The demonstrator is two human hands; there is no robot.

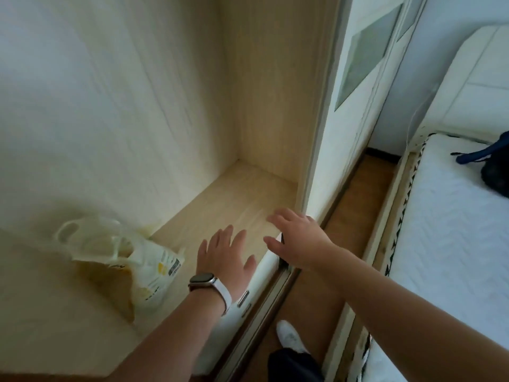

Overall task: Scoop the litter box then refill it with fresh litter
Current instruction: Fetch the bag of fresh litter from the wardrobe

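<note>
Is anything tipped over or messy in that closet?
Yes, one thing: the bag lies slumped on its side on the closet floor, with its white handles flopped out behind it. The picture is too blurred to tell whether anything has spilled. Nothing else looks odd.

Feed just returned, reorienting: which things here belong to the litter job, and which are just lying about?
Job: yellow-and-white bag, probably litter, in the wardrobe; left hand; right hand by the sliding door.
Lying about: mattress; dark bag on it; white shoe.
</note>
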